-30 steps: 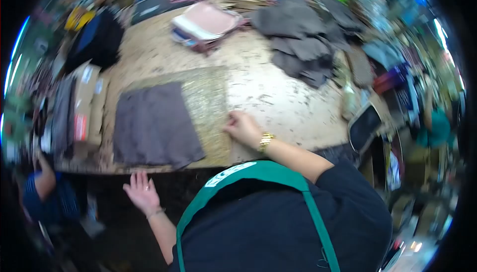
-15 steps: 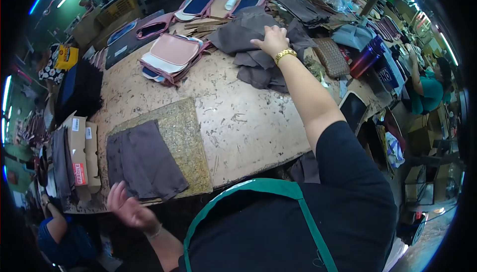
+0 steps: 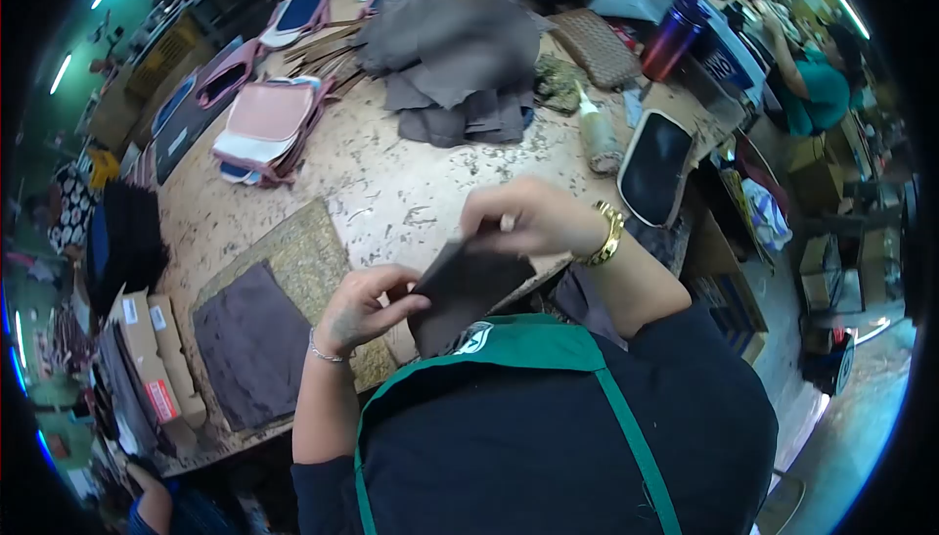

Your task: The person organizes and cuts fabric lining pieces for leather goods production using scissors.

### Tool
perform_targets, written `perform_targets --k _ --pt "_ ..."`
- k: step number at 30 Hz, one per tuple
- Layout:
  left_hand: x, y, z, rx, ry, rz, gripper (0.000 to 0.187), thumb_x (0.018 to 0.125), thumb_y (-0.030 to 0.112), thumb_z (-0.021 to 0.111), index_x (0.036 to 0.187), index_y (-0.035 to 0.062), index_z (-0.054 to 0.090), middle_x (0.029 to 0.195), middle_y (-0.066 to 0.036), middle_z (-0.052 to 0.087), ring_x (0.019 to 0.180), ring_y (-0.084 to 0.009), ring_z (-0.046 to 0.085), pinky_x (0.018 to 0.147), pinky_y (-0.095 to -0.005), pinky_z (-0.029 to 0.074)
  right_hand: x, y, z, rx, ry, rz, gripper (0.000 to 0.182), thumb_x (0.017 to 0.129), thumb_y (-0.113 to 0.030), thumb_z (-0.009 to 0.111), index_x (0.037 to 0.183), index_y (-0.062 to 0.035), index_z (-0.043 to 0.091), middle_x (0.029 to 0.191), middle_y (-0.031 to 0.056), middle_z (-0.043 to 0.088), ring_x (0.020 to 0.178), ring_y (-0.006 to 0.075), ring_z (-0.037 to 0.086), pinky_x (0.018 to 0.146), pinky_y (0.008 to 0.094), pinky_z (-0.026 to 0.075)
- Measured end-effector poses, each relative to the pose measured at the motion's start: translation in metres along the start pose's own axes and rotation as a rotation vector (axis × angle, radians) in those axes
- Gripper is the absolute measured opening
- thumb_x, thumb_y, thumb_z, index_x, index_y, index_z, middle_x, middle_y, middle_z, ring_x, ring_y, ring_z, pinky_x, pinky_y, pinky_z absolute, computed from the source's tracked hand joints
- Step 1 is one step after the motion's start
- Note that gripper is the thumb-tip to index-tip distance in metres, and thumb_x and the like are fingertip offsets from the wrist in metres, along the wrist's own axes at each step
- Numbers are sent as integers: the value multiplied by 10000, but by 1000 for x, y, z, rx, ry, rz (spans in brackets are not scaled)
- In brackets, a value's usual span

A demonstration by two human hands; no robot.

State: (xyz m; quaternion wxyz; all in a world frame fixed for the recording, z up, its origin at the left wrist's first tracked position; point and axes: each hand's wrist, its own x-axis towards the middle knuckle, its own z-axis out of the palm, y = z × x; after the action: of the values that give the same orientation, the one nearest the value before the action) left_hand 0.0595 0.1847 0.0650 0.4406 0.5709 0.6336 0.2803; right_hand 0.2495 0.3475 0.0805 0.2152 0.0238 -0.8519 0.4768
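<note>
A dark grey fabric piece (image 3: 468, 290) hangs between my two hands, close to the front of my apron. My left hand (image 3: 367, 308) pinches its left edge between thumb and fingers. At the upper right edge, my right hand (image 3: 528, 217), slightly blurred, grips the same piece. Further back on the table lies a loose pile of dark grey fabric (image 3: 455, 56). To the left, another dark fabric piece (image 3: 252, 349) rests flat on a speckled board (image 3: 318, 237).
A stack of pink and white pouch parts (image 3: 269, 119) sits back left. On the right are a glue bottle (image 3: 599, 139), a black oval-cornered tray-like item (image 3: 657, 168), a brown woven pouch (image 3: 597, 46) and a purple bottle (image 3: 675, 34). An open cardboard box (image 3: 156, 359) stands at the left edge.
My right hand has come back from the grey fabric pile towards my body with a piece. My left hand has risen and moved right to take its edge. The view has shifted.
</note>
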Motion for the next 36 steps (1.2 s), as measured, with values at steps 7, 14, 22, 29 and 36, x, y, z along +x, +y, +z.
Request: perform_targets --k 7,14,22,29,36 --pt "55 -49 7 -1024 -87 244 397 692 129 658 1037 59 476 1079 -75 482 893 -131 502 786 -258 386 -13 69 9 215 0 268 141 742 -109 671 812 -37 573 736 1 581 669 55 512 601 219 421" --pt "85 -85 8 -678 430 63 313 737 -41 578 1033 31 504 857 -11 527 731 -59 498 620 -158 395 -24 168 -45 -467 860 956 224 717 -207 644 802 -1 622 881 164 624 782 291 599 694 345 471" --pt "112 -163 -16 -257 617 -31 433 774 186 594 1144 -10 483 1085 -159 510 1006 -261 483 868 -330 381 3 177 -58 -701 511 1224 319 659 -227 608 856 20 640 943 213 603 921 314 580 805 354 460" --pt "71 -92 36 298 449 -31 457 701 123 663 1107 17 484 905 -156 560 779 -245 548 715 -309 446 -67 110 -1 -759 453 1148 364 681 -246 623 878 54 562 838 273 590 802 374 590 739 404 471" --pt "-20 -87 -19 198 862 -20 378 695 37 514 1068 6 461 846 -127 590 743 -205 577 686 -310 450 -135 49 53 -832 602 1020 290 723 -232 623 811 17 502 822 220 543 783 399 551 665 445 462"
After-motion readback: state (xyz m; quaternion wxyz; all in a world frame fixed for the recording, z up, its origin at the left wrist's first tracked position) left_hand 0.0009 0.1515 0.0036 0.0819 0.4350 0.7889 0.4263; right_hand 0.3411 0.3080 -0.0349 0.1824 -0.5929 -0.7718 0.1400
